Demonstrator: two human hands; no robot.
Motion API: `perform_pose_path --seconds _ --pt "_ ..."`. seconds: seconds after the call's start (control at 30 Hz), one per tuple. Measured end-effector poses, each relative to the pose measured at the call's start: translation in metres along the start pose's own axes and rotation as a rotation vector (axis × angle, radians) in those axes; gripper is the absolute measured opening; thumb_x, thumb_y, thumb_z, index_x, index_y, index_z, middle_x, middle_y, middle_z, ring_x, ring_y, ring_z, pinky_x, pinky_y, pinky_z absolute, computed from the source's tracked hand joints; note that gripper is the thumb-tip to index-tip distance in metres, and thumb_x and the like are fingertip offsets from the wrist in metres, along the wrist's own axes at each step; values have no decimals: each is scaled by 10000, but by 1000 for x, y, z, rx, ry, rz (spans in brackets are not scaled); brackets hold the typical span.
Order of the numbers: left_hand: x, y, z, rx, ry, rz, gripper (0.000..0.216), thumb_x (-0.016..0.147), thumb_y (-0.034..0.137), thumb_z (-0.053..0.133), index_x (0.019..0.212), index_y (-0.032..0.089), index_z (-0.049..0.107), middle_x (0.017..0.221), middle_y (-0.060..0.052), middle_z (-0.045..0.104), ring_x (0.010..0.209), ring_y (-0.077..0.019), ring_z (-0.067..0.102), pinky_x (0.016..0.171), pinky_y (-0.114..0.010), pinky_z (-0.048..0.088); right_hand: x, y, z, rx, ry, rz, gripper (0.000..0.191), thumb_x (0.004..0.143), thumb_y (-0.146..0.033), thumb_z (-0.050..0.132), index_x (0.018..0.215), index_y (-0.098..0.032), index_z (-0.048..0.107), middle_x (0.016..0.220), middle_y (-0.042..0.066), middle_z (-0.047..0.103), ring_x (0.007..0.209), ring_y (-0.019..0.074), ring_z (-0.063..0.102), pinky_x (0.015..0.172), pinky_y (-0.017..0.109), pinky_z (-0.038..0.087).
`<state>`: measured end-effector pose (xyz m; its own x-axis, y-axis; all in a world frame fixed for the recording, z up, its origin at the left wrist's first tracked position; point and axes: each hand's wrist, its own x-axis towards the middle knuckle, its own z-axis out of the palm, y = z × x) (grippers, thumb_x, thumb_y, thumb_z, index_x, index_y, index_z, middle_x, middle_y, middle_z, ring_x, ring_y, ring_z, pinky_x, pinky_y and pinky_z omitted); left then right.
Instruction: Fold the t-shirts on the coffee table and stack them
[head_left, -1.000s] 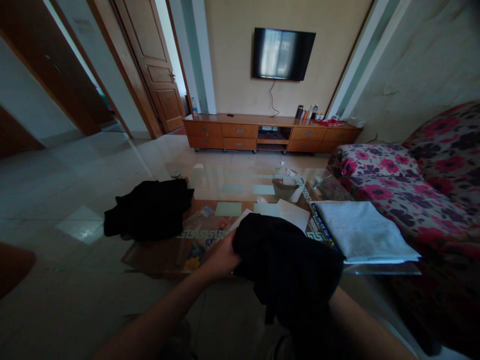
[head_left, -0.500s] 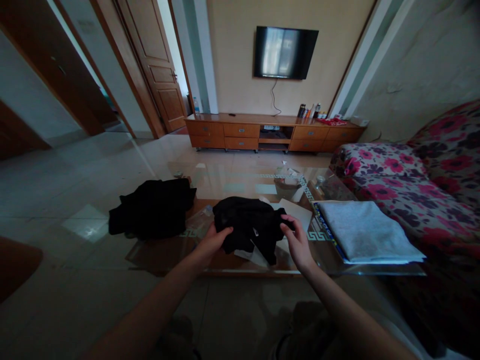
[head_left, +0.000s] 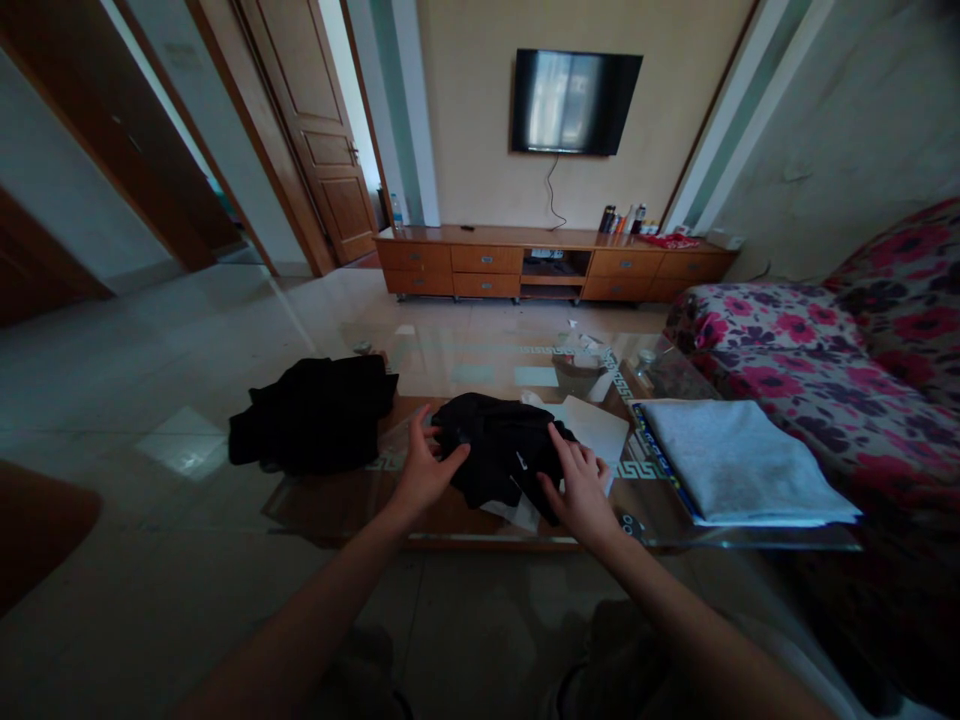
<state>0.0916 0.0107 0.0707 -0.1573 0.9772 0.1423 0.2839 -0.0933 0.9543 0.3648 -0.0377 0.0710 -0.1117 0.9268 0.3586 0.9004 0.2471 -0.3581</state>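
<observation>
A bunched black garment [head_left: 491,440] with a small white mark lies on the glass table in front of me. My left hand [head_left: 429,468] is at its left edge, thumb over the cloth and fingers spread apart. On the garment's right side rests my right hand [head_left: 581,490], its fingers stretched out over the fabric and the thumb lower down, not wrapped round it. Farther left on the table, another black garment [head_left: 315,415] lies in a loose heap. To the right is a folded light grey cloth [head_left: 750,460].
The glass table [head_left: 465,345] has a patterned border. White paper [head_left: 596,425] shows behind the garment, and a small glass jar [head_left: 645,362] is near the right. A floral sofa [head_left: 795,370] stands at right. Beyond are a wooden TV cabinet [head_left: 487,262] and a television [head_left: 576,102].
My left fingers have loosened and spread at the garment's edge. My right hand has shifted from pinching the right edge to lying over the cloth. A dark patch with rings now shows beside my right wrist.
</observation>
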Motion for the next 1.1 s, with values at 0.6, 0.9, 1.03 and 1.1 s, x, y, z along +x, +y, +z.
perform_pose_path --seconds 0.6,0.9,1.03,1.1 --pt "-24 25 7 642 -425 549 1003 733 -53 464 1627 354 260 1690 -55 272 1468 -289 398 1193 -512 354 -5 -10 -1 -170 13 37 303 897 -538 652 1019 -269 717 1265 109 580 1165 346 441 1014 552 301" --pt "-33 40 11 626 -442 470 520 1025 265 414 1539 336 447 1306 -72 652 1146 -243 659 1013 -419 526 -1 -13 -2 7 148 1 153 992 -334 580 1055 -296 714 1361 76 550 1258 324 426 1030 530 313" --pt "-30 42 14 533 -372 472 645 1000 194 446 1615 306 287 1292 -85 671 1160 -238 650 1039 -436 508 -2 -25 -11 218 113 -137 167 1038 -273 478 1086 -252 637 1176 84 638 1158 269 533 1040 484 334" --pt "-31 45 15 496 -350 528 791 950 161 520 1648 287 172 1436 -113 579 1299 -257 567 1115 -462 454 -4 -30 -11 383 4 -203 169 1058 -259 433 1089 -246 598 1067 62 664 1041 227 588 974 409 402"
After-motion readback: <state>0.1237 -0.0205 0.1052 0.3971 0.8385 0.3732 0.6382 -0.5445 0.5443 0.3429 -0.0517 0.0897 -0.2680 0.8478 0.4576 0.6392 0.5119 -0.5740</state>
